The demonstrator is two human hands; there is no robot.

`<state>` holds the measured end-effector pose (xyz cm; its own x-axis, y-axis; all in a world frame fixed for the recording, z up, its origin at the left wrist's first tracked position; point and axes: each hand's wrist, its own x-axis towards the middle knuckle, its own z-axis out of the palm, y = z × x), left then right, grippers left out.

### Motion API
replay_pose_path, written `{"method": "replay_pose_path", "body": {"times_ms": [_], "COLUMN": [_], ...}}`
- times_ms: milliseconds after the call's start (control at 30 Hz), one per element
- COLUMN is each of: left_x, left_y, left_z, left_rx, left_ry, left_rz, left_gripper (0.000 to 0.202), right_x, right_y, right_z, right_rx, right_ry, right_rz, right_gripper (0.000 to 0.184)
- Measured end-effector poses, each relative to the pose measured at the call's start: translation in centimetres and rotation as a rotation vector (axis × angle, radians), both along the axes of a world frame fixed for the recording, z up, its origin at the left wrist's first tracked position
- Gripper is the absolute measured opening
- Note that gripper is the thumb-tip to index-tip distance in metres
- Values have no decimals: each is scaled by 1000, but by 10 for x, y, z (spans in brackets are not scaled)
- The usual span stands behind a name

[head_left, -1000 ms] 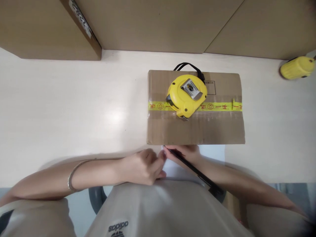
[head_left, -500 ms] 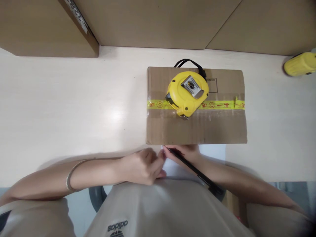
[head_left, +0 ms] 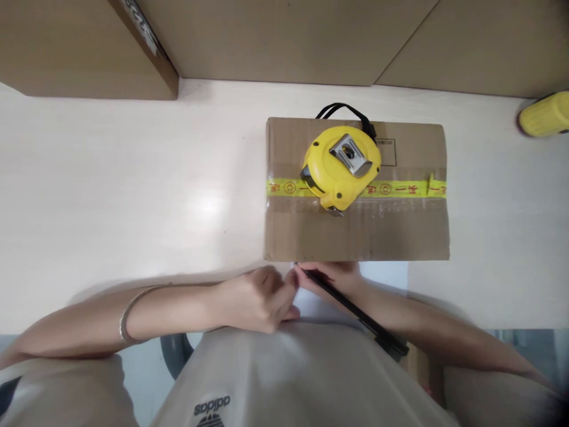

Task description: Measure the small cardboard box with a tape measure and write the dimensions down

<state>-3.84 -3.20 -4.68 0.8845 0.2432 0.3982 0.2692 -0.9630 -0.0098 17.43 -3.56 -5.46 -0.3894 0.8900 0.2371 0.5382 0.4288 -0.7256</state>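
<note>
My right hand [head_left: 338, 279] is closed around a long black pen [head_left: 351, 305], whose tip points up and left, close to the near edge of a small cardboard box [head_left: 355, 234]. Beneath the hands lies a white sheet of paper [head_left: 384, 279], partly covered by the box. My left hand [head_left: 262, 299] rests beside the pen tip with its fingers curled in; whether anything is inside them is hidden. On top of the box sits a yellow tape measure [head_left: 340, 169] with a metal belt clip and a black wrist strap.
Large cardboard boxes [head_left: 275, 41] line the back of the pale table [head_left: 133, 196], another large box [head_left: 84, 53] standing at the back left. A yellow object [head_left: 544, 115] lies at the far right edge. The table's near edge runs by my forearms.
The box and tape measure appear slightly farther right, and so does the yellow object, as the view shifts a little. My hands and the pen stay almost still.
</note>
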Motion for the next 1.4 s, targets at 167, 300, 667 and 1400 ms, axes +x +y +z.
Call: {"method": "replay_pose_path", "body": {"times_ms": [167, 300, 667, 1400], "left_x": [0, 1, 1, -1], "left_y": [-1, -1, 1, -1], "left_z": [-2, -1, -1, -3], "left_rx": [-11, -12, -17, -6], "left_ry": [-8, -16, -22, -2], "left_rz": [-2, 5, 7, 12], "left_gripper": [42, 43, 42, 43], "right_x": [1, 0, 2, 7], "right_y": [-1, -3, -1, -4], "right_z": [-1, -3, -4, -9], "right_rx": [-35, -27, -21, 6], "right_ry": [-23, -13, 12, 33], "right_rz": [11, -19, 21, -4], "right_gripper": [19, 19, 22, 16]}}
